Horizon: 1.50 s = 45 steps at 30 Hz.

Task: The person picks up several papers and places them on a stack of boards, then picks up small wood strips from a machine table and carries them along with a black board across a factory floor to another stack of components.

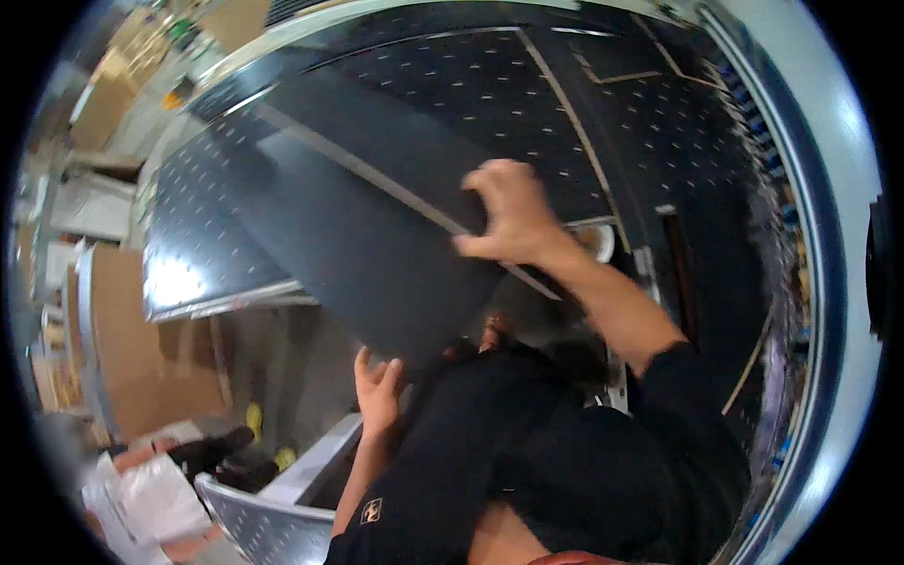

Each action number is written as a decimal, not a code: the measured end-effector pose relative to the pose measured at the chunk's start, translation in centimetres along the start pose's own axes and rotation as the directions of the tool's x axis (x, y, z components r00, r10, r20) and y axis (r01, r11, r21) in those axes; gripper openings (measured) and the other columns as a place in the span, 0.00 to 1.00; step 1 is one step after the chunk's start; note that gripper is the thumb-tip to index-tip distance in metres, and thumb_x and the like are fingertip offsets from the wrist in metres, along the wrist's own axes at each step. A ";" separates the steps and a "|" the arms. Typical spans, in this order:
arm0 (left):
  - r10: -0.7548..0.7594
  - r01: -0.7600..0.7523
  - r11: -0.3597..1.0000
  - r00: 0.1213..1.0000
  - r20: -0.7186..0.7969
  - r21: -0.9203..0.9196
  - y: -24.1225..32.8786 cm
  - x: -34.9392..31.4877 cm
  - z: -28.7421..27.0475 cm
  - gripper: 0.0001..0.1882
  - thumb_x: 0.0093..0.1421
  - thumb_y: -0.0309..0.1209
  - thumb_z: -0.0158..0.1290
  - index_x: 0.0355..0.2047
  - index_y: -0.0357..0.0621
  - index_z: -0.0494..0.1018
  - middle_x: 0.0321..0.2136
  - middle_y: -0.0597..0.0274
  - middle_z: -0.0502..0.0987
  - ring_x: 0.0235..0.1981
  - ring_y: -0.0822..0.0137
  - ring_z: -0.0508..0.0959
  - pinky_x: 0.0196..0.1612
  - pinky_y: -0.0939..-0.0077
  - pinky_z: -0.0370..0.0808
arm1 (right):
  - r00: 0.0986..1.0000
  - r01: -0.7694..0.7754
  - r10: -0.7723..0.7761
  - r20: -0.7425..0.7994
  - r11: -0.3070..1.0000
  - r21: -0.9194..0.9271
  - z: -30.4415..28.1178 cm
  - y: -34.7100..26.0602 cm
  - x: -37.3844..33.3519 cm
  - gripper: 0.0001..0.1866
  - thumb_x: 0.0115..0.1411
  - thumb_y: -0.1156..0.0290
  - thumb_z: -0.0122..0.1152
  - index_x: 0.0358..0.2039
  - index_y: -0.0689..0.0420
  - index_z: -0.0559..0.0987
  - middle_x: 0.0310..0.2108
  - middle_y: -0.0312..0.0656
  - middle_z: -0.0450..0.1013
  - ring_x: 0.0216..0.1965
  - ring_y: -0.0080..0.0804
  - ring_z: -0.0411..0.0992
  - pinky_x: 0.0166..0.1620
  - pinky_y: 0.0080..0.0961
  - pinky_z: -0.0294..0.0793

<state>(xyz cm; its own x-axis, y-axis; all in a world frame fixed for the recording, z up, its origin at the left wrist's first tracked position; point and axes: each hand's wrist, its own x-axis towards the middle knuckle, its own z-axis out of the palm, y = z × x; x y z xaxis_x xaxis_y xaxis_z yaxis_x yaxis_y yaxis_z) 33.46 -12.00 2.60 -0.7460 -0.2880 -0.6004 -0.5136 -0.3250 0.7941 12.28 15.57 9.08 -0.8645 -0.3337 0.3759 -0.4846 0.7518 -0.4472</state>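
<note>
A long, smooth dark-grey panel [348,240] slants from the upper left toward my body, blurred, its near end past the table edge. A pale narrow strip [367,174] runs lengthwise along it; whether this is the panel's edge or a seam, I cannot tell. Over the strip's near end is my right hand [513,212], thumb and curved fingers apart, with nothing clearly between them. My left hand [379,391] sits by the panel's near left corner, fingers spread upward. Contact between those fingertips and the panel is unclear.
Beneath lies a black table [480,85] dotted with small pale marks. A metal rail [810,188] curves along the right side. Lower left, a co-worker holds a white item [165,499] beside a metal ledge [282,513]. Brown boards [155,348] stand at left.
</note>
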 end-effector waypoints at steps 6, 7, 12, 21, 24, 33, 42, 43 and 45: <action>0.009 -0.021 0.999 0.942 0.336 0.034 -0.7 2.0 2.4 0.32 0.64 0.27 0.59 0.64 0.36 0.56 0.37 0.58 0.77 0.38 0.69 0.77 0.44 0.72 0.75 | 0.998 0.018 -0.024 -0.061 0.995 -0.095 4.7 -0.8 -0.1 0.39 0.44 0.44 0.72 0.51 0.58 0.75 0.53 0.54 0.68 0.58 0.52 0.65 0.60 0.51 0.63; 0.001 -0.024 0.998 0.939 0.343 0.062 -0.4 1.9 2.8 0.32 0.64 0.27 0.59 0.64 0.36 0.57 0.38 0.58 0.78 0.38 0.69 0.77 0.44 0.73 0.75 | 0.992 0.066 -0.074 -0.099 0.995 -0.079 3.5 0.4 0.1 0.39 0.46 0.43 0.71 0.52 0.58 0.75 0.55 0.55 0.67 0.58 0.52 0.64 0.60 0.51 0.63; -0.018 -0.040 0.990 0.915 0.403 0.135 0.7 1.5 4.6 0.31 0.64 0.29 0.61 0.62 0.37 0.59 0.39 0.56 0.79 0.38 0.70 0.77 0.44 0.74 0.75 | 0.806 -0.589 0.490 -0.333 0.603 -0.538 -6.4 18.7 -2.2 0.60 0.45 0.28 0.68 0.66 0.62 0.64 0.66 0.64 0.59 0.67 0.59 0.59 0.67 0.48 0.60; -0.121 -0.088 0.931 0.842 0.525 0.355 0.3 3.6 3.7 0.32 0.68 0.38 0.57 0.63 0.30 0.58 0.51 0.39 0.76 0.51 0.55 0.81 0.55 0.63 0.75 | 0.756 -0.654 0.631 -0.176 0.711 -0.260 -7.5 21.0 -3.9 0.51 0.39 0.50 0.80 0.61 0.62 0.69 0.55 0.62 0.72 0.59 0.57 0.69 0.62 0.42 0.69; -0.110 -0.056 0.936 0.891 0.440 0.347 3.4 2.6 3.2 0.35 0.70 0.42 0.54 0.67 0.30 0.56 0.52 0.40 0.76 0.52 0.54 0.80 0.55 0.62 0.75 | 0.780 -0.592 0.606 -0.155 0.795 0.128 -7.8 22.9 -7.3 0.42 0.49 0.60 0.77 0.61 0.61 0.67 0.54 0.57 0.72 0.56 0.49 0.72 0.57 0.41 0.71; 0.108 -0.097 0.984 0.992 0.063 -0.151 4.2 8.0 0.1 0.36 0.70 0.43 0.53 0.68 0.32 0.55 0.53 0.49 0.71 0.49 0.59 0.77 0.54 0.60 0.75 | 0.991 0.092 -0.098 0.088 0.993 0.068 -2.0 2.9 1.4 0.42 0.37 0.56 0.77 0.53 0.56 0.73 0.53 0.49 0.69 0.58 0.50 0.65 0.63 0.41 0.64; 0.062 -0.042 0.988 0.990 0.130 -0.149 3.3 9.2 0.2 0.39 0.68 0.44 0.55 0.69 0.33 0.54 0.52 0.52 0.71 0.49 0.61 0.76 0.53 0.61 0.75 | 0.988 0.100 -0.082 0.130 0.986 -0.134 7.3 -1.5 5.0 0.44 0.48 0.40 0.69 0.58 0.57 0.71 0.58 0.54 0.64 0.61 0.56 0.60 0.64 0.54 0.58; 0.046 -0.016 0.982 0.987 0.155 -0.190 2.4 10.0 -0.2 0.37 0.69 0.44 0.54 0.68 0.33 0.55 0.52 0.53 0.71 0.48 0.60 0.76 0.53 0.60 0.75 | 0.992 0.099 -0.086 0.089 0.984 -0.151 7.2 -1.1 4.8 0.44 0.50 0.39 0.68 0.59 0.57 0.71 0.60 0.55 0.64 0.63 0.57 0.59 0.65 0.54 0.57; 0.046 0.002 0.967 0.982 0.181 -0.254 0.4 9.9 -0.3 0.34 0.70 0.44 0.53 0.66 0.35 0.57 0.52 0.55 0.70 0.47 0.59 0.76 0.53 0.59 0.75 | 0.994 0.097 -0.090 0.060 0.988 -0.119 5.6 0.9 5.3 0.42 0.56 0.39 0.64 0.60 0.58 0.70 0.63 0.56 0.62 0.66 0.58 0.58 0.67 0.51 0.57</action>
<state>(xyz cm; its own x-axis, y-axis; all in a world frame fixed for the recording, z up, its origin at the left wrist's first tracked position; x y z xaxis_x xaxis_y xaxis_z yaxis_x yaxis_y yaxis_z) 25.95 -15.27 -3.05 -0.8330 -0.1350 -0.5366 -0.3904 -0.5438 0.7429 6.54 11.30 6.16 -0.8237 -0.4334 0.3656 -0.5466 0.7785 -0.3086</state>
